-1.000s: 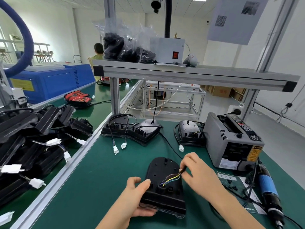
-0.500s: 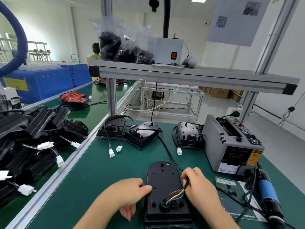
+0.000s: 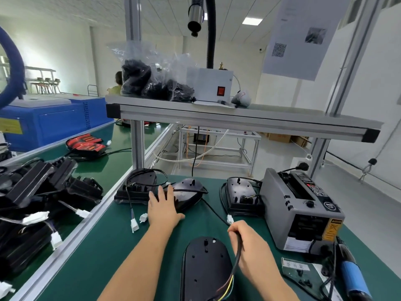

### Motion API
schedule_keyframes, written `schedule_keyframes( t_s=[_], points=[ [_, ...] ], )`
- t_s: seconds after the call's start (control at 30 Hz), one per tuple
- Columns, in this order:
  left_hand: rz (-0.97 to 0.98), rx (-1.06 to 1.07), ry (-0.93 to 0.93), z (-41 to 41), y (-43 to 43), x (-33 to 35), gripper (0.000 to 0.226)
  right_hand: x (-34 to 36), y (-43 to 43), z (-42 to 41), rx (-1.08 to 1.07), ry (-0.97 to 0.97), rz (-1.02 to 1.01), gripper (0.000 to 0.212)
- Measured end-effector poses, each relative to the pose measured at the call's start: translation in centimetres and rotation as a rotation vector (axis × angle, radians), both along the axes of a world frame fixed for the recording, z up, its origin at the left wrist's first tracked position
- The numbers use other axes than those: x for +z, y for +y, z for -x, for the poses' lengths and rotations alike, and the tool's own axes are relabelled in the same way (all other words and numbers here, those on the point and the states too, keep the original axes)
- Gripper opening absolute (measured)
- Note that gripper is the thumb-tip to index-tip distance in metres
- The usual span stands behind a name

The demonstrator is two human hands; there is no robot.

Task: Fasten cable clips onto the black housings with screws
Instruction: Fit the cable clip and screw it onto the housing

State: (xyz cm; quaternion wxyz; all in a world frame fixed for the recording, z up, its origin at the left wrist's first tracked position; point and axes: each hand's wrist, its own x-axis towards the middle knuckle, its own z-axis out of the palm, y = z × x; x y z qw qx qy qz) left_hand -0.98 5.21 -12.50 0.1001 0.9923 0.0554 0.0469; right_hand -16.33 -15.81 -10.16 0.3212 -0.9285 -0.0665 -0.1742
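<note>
1. Broadly, a green-matted bench (image 3: 91, 257) with aluminium edge rails fills the lower view. A second green belt runs along its left edge and carries a pile of black housings (image 3: 32, 203) with white connectors.
2. An aluminium shelf (image 3: 238, 120) spans the far edge. It bears a clear bag of black parts (image 3: 152, 83) and a white box (image 3: 210, 85) with a red switch. The room is white-walled, with a blue machine (image 3: 54, 122) far left and a printed sheet (image 3: 299, 38) hanging upper right.
3. A grey tape dispenser (image 3: 299, 209) stands at the right edge. A blue electric screwdriver (image 3: 351, 276) lies by the near right corner.
4. The near housing (image 3: 206, 263) lies at the middle of the near edge. It is a matte black oval shell, back up, dotted with small holes and pegs. Red, yellow and green wires leave its lower right and join a black cable (image 3: 238, 250).
5. The right hand (image 3: 253, 250) curls round that cable, just right of the shell.
6. The left hand (image 3: 162, 209) lies flat, fingers straight, on the middle housing (image 3: 188, 192) at the far edge, gripping nothing. It sits between the left housing (image 3: 138, 187) and the right housing (image 3: 240, 196).
</note>
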Motion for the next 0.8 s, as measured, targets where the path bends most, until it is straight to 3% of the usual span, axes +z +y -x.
schedule_keyframes(
  t_s=[0.1, 0.17, 0.4, 0.57, 0.7, 0.8],
  points=[
    [0.152, 0.007, 0.045, -0.9, -0.3, -0.3, 0.11, 0.0, -0.2, -0.4, 0.0, 0.033, -0.071, 0.015],
    [0.123, -0.006, -0.004, -0.9, -0.5, -0.4, 0.102, -0.1, -0.1, -0.4, -0.001, 0.053, -0.096, 0.014],
    [0.114, -0.009, -0.099, -1.0, 0.3, 0.2, 0.086, 0.1, 0.2, 0.9, -0.041, -0.017, -0.296, 0.042],
    [0.188, 0.02, -0.094, -1.7, 0.6, 1.5, 0.08, 0.9, -0.8, 3.6, -0.136, -0.325, -0.059, 0.025],
    [0.26, 0.05, -0.089, -2.3, 0.4, 2.3, 0.078, 1.5, -1.8, 5.7, -0.219, -0.394, -0.01, 0.013],
    [0.282, 0.077, -0.103, -2.6, 0.5, 2.8, 0.08, 2.4, -2.2, 7.0, -0.243, -0.411, 0.036, 0.018]
  ],
)
